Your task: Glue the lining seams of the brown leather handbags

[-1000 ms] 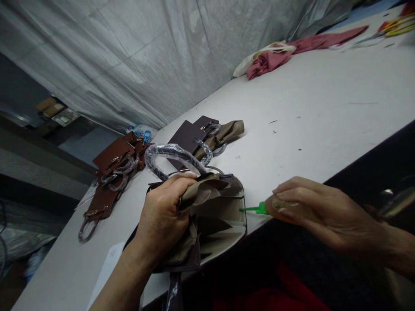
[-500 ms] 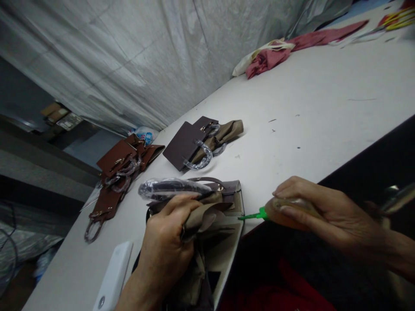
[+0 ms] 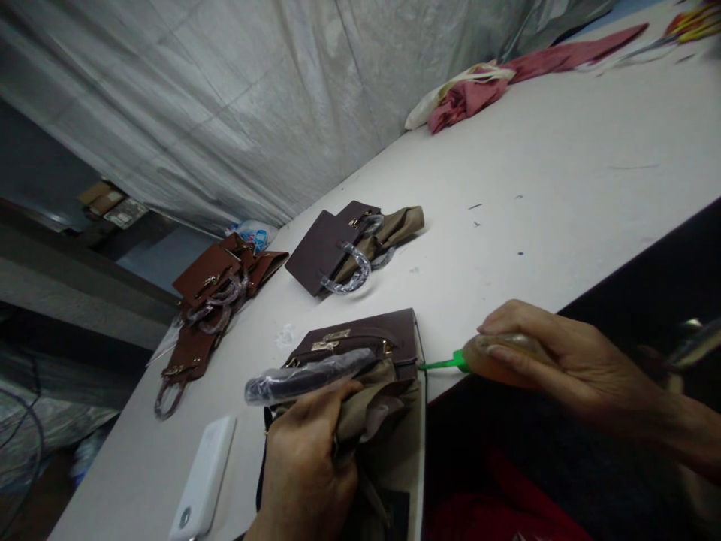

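At the near edge of the table (image 3: 563, 188) the bag (image 3: 366, 338) lies flat with its clasps up, its mouth turned toward the person and overhanging the edge. That position seems chosen to bring its right rim within reach of the bottle (image 3: 490, 373).

The left hand (image 3: 307, 481) is closed in a fist round the tan lining (image 3: 377, 406), which is bunched and pulled out of the mouth. The thumb side presses against the plastic-wrapped handle (image 3: 307, 376), which lies across the bag's front. This grip appears to pin the bag and keep the loose cloth off the rim.

The right hand (image 3: 552, 361) curls loosely round the bottle, fingers laid along the top and thumb beneath, holding it almost level. Its green nozzle (image 3: 442, 366) points left, with the tip touching, or all but touching, the bag's right edge.

Farther back a second bag (image 3: 332, 244) lies flat, and the brown bags (image 3: 211, 289) are heaped at the far left edge. A white device (image 3: 203, 477) rests just left of the left hand. Pink cloth (image 3: 467, 94) lies well apart, against the grey sheet (image 3: 225, 98).
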Tool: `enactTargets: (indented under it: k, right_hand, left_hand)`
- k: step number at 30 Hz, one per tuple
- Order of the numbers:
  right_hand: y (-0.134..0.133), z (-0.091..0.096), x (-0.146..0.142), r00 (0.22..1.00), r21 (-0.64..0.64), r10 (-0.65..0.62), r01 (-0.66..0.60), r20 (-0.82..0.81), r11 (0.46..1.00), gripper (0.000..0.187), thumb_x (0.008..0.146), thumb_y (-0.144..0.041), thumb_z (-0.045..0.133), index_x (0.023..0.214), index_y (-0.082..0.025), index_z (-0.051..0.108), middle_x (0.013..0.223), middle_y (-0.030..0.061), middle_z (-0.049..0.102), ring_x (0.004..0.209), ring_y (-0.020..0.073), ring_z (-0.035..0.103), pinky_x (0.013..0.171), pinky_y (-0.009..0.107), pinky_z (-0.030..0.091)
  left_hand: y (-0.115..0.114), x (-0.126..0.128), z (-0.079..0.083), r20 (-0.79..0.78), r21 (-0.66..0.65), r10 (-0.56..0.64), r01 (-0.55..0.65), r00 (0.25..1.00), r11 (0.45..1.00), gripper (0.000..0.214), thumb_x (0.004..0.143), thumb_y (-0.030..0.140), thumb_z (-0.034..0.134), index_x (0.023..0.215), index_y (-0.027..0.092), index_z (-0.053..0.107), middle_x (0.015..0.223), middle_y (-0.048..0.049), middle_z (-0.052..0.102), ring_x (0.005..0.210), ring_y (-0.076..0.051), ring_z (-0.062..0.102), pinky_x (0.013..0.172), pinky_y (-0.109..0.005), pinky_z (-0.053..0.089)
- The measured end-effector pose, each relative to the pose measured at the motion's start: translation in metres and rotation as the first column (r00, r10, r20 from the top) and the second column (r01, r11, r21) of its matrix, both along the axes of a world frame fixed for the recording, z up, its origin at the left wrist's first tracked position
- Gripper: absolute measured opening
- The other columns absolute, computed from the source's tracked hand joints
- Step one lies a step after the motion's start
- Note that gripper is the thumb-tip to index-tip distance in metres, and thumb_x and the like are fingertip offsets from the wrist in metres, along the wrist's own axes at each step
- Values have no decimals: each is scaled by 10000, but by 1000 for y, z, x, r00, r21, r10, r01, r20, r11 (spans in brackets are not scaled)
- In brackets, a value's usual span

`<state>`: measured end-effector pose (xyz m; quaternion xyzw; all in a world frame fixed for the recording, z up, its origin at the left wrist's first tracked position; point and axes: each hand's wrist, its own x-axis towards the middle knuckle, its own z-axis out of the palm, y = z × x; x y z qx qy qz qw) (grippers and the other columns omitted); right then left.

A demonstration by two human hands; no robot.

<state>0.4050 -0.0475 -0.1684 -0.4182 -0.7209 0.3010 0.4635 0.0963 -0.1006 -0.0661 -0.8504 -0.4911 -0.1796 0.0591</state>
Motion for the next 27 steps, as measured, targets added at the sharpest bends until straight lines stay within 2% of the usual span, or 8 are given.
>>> enactTargets:
  k: [3,6,10,15,18,23,27]
  right_hand:
    - [4,-3,3,999,-84,40,-41,-21,996,258,966,-476,569,920,-238,657,824,30,677,705,200,637,609,328,489]
    - [8,-7,5,1000,-102,5,-6,-18,995,272,962,-497,577,942,-238,658,853,37,683,751,216,637,650,341,479]
    - [13,-7,4,998,-167,54,-59,-35,984,323,958,-541,571,928,-232,659,836,33,672,753,213,631,670,348,468]
    - [19,0,1,998,-170,45,-53,-50,984,378,937,-579,577,882,-215,660,825,44,661,749,219,621,679,363,460]
    - [23,5,3,995,-238,80,-93,-64,967,429,928,-619,563,860,-206,657,823,50,664,764,228,623,677,362,456]
    - [26,7,7,999,-270,21,-28,-28,962,480,899,-670,562,851,-201,651,812,58,673,769,239,615,684,369,443]
    - [22,4,6,997,-284,-15,-8,-78,959,455,890,-668,577,871,-223,669,806,36,679,758,232,625,674,359,454]
  left_hand:
    - [-2,-3,-2,-13,-27,-21,21,1000,999,498,744,55,553,1194,248,647,1099,-22,792,974,-217,774,837,-324,676]
    - [-3,-4,-3,-25,-18,-28,28,999,999,543,720,54,543,1216,258,631,1093,-18,794,953,-221,779,812,-324,683]
    - [-5,-5,-4,-20,-18,-54,54,998,998,562,711,55,548,1228,261,624,1083,-19,796,944,-212,780,813,-298,678]
    - [-7,-6,-4,-17,-5,-17,17,1000,1000,539,707,70,538,1199,267,637,1076,-20,796,934,-230,781,789,-342,686]
    - [-8,-6,-5,-39,4,-33,33,999,999,503,739,88,548,1199,271,633,1061,-15,799,914,-225,785,764,-332,688]
    - [-9,-2,-6,4,37,0,0,1000,999,462,760,95,533,1175,265,646,1037,-21,801,910,-220,783,803,-329,680]
    - [-6,-2,-1,-43,32,-65,67,997,997,493,729,74,543,1181,242,642,1044,-14,802,900,-206,786,770,-291,677]
